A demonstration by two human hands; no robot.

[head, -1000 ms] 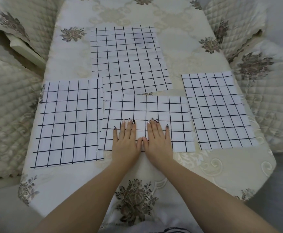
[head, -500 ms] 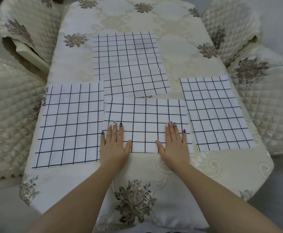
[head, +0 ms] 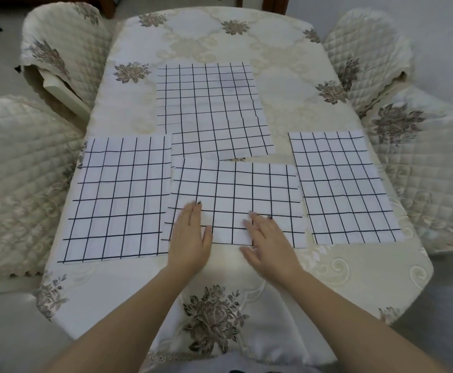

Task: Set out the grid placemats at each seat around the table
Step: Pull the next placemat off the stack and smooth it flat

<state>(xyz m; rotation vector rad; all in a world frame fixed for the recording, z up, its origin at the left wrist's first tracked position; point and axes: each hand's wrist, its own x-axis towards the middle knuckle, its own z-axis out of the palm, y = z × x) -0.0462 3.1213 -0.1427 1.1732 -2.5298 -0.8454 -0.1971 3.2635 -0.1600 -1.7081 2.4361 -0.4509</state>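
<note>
Both hands lie flat and hold nothing. The left hand (head: pixel 190 235) rests on the near-left part of the near mat (head: pixel 236 195), its fingers straight and pressed together, its thumb set a little apart. The right hand (head: pixel 269 243) reaches over the same mat's near edge with straight fingers. It is slightly blurred, so whether its palm touches cannot be told, and its thumb sticks out over bare cloth (head: pixel 228 265). Some nails are painted dark.

The near mat, white with a black grid, lies square in front of the person at the table's (head: pixel 360 275) near end. Its left edge meets the left mat (head: pixel 117 197) and appears to overlap it at the near corner. The right mat (head: pixel 343 187) lies just beside it along the table's right edge, its long side running away from the person. The far mat (head: pixel 211 103) lies toward the table's middle, its near edge touching the near mat's far edge. Its grid lines break partway down, and whether it is one sheet or several cannot be told.

The cloth is cream, with pale scrolls and brown flower sprays. Four quilted cream chairs flank the table: the near left chair (head: pixel 17 170), the far left chair (head: pixel 63 44), the far right chair (head: pixel 365 47) and the near right chair (head: pixel 424 162).
</note>
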